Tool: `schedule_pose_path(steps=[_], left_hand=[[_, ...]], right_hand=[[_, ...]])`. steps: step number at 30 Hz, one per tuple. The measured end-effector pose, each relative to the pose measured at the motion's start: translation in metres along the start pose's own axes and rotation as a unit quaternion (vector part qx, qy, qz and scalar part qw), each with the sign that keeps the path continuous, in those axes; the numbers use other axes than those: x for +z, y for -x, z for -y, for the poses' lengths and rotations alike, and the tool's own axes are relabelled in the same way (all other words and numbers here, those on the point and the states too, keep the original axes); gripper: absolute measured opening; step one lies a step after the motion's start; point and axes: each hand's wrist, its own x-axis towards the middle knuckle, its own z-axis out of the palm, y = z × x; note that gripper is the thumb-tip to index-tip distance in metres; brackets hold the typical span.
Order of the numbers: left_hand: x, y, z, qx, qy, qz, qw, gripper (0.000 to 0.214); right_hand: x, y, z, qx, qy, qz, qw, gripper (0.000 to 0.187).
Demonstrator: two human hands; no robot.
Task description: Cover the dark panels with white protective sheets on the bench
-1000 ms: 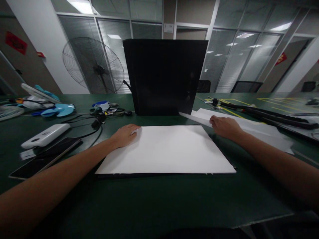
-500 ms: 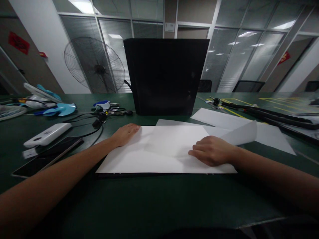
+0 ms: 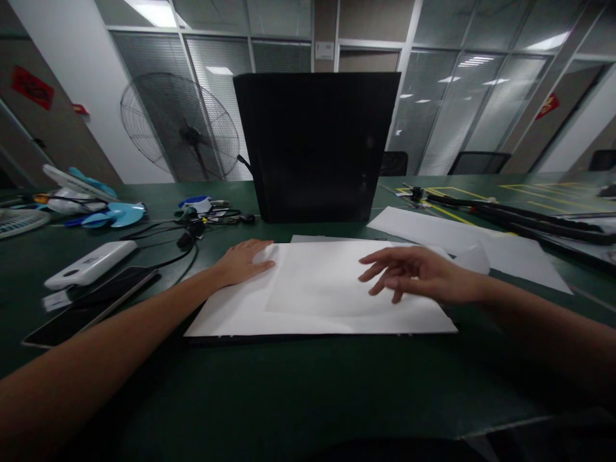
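Note:
A wide white sheet (image 3: pixel 231 314) lies in front of me on something flat with a thin dark front edge. On it rests a smaller, slightly greyer sheet of paper (image 3: pixel 312 289). My left hand (image 3: pixel 245 262) lies flat at the far left part of the white sheet, thumb out toward the smaller paper. Over the right side of the papers is my right hand (image 3: pixel 409 273), its fingers spread and loosely curved, holding nothing. Whether its fingertips touch the paper is hard to tell. Behind it, a curled piece of paper (image 3: pixel 474 258) shows partly.
A black upright panel (image 3: pixel 317 147) stands behind the papers. Loose white paper (image 3: pixel 510 253) lies at the right, near a long black bar (image 3: pixel 529 221). To the left are a phone (image 3: pixel 86 308), a white device (image 3: pixel 91 263), cables (image 3: pixel 190 234) and a blue-bladed fan (image 3: pixel 115 215).
My right hand has opened from a closed shape and lifted slightly to the right. The smaller paper now lies flatter and further left. My left thumb has moved out from the fingers.

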Motion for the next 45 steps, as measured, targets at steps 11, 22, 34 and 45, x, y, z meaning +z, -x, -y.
schedule_pose_path(steps=[11,22,34,45], left_hand=[[-0.001,0.0,0.001,0.005,-0.011,0.003,1.0,0.073],[-0.002,0.003,-0.001,0.0,0.022,-0.008,1.0,0.079],[0.0,0.001,0.008,-0.008,0.015,-0.001,1.0,0.071],[0.005,-0.006,0.018,-0.025,0.097,-0.026,0.995,0.06]], right_hand=[[-0.077,-0.002,-0.1,0.152,0.16,-0.078,0.972,0.061],[0.007,-0.018,-0.058,0.015,0.333,0.027,0.943,0.058],[-0.017,-0.015,-0.073,0.013,0.326,-0.049,0.944,0.056],[-0.057,-0.016,-0.155,0.052,0.293,-0.13,0.946,0.075]])
